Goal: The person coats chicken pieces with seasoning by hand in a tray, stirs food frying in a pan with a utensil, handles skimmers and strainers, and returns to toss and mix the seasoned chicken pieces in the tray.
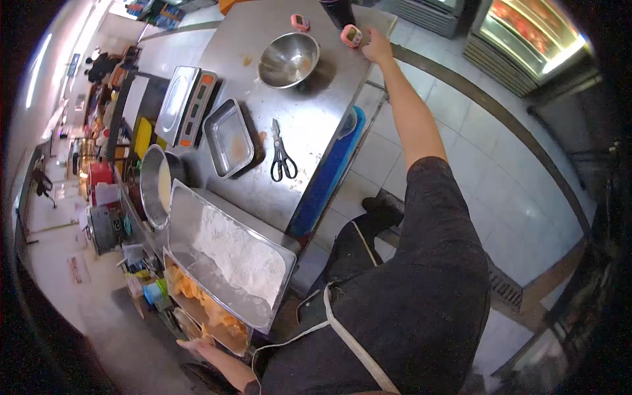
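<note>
My right hand [376, 47] is stretched out to the far corner of the steel table, its fingers bent, right beside a pink timer [351, 36]. Whether they grip anything is too small to make out. At lower left, my left hand [198, 343] has its fingers extended next to a round metal dish [186, 324] and a tray of orange-coated pieces [227, 325]. Between me and the table stands a deep steel pan [282, 309] with white flour [240, 260] in it. A second pink timer [300, 23] lies farther left.
On the steel table [263, 191] are a metal bowl [289, 60], a rectangular tray [228, 139], black-handled scissors [282, 158] and a scale [186, 105]. A pot [157, 187] with pale liquid stands left. A lit display case [526, 36] is at upper right.
</note>
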Tool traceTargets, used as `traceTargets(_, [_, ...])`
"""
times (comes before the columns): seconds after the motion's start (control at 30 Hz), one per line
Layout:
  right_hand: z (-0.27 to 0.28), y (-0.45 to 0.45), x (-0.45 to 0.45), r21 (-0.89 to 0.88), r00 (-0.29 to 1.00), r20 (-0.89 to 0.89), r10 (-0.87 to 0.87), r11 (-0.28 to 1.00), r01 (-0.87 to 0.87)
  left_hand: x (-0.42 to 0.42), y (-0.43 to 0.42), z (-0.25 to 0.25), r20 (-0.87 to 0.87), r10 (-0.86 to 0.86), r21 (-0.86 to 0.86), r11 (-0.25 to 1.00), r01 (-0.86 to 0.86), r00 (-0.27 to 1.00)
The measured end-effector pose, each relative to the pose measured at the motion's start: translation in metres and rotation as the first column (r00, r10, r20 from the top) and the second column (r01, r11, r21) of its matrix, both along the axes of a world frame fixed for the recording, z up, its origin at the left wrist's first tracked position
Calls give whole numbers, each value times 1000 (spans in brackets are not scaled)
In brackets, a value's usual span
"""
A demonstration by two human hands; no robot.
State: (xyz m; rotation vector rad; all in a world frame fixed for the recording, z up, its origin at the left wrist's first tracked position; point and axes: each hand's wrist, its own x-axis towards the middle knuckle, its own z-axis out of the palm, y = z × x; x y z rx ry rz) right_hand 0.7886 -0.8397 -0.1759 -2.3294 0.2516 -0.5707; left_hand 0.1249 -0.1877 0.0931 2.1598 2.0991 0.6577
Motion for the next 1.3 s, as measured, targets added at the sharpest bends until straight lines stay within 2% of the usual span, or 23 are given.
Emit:
traceTargets(0.07, [-4,-6,35,-106,1000,12,14,994,-13,6,-9,9,-115,37,14,999,-36,993])
traceTargets(0.13, [3,-8,54,107,991,-11,133,986,-131,9,-14,16,-162,71,15,997,-69,984])
traceTargets(0.17, [16,-9,49,108,988,-36,151,983,-146,12,-18,18,-137,92,1,996,-93,986])
traceTargets(0.3, [3,-5,35,349,964,-29,266,906,-240,-12,19,8,193,200,-128,976,-177,961])
traceTargets(0.43, [-9,-16,3,181,960,85,267,943,-278,-30,35,-16,345,236,-195,965,-176,908])
traceTargets(0.5, [3,-18,-19,232,991,101,83,967,-105,-21,23,-25,463,185,-191,976,-106,867])
traceTargets(0.6, [-1,-18,-50,532,986,135,95,833,-153,-6,8,-39,662,90,-176,984,37,744])
traceTargets(0.67, [15,-3,-87,623,986,75,149,765,-163,4,1,-51,768,39,-166,976,141,639])
traceTargets(0.7, [45,8,-116,818,964,115,240,527,-228,5,-3,-55,815,27,-151,974,167,578])
traceTargets(0.73, [78,35,-138,882,968,63,243,440,-168,5,-8,-54,850,26,-129,979,160,525])
traceTargets(0.77, [112,65,-167,849,944,98,314,469,-244,3,-12,-49,876,27,-101,986,129,481])
traceTargets(0.8, [149,100,-187,852,933,-99,345,514,-100,1,-15,-42,896,35,-81,993,85,442])
traceTargets(0.83, [167,133,-208,857,893,-30,450,471,-208,-8,-14,-35,907,52,-77,996,42,418])
traceTargets(0.87, [184,162,-234,905,755,81,651,269,-329,-20,-11,-31,911,62,-73,997,11,408])
traceTargets(0.9, [198,195,-263,854,573,177,800,165,-494,-56,10,-50,892,83,-125,990,64,445])
traceTargets(0.93, [221,239,-298,824,480,120,869,182,-536,-91,32,-70,870,98,-175,978,116,484])
traceTargets(1.0, [248,319,-369,772,315,1,949,200,-603,-100,38,-77,805,123,-181,983,43,580])
traceTargets(1.03, [261,357,-405,749,115,-22,993,92,-656,-101,48,-77,772,124,-173,985,19,623])
traceTargets(1.13, [256,468,-522,792,-293,-4,956,-176,-585,-152,93,-120,908,239,-296,947,123,344])
traceTargets(1.17, [253,501,-559,771,-383,-12,924,-236,-592,-160,102,-141,908,33,-105,983,151,417])
traceTargets(1.23, [235,565,-620,528,-344,-205,916,-192,-827,-184,112,-157,879,-150,73,980,184,452])
traceTargets(1.27, [200,599,-637,224,-214,-136,967,-180,-958,-197,120,-157,983,176,-179,869,461,49])
traceTargets(1.3, [190,627,-649,-15,-163,-53,985,-164,-986,-203,120,-151,923,358,-197,751,630,-138])
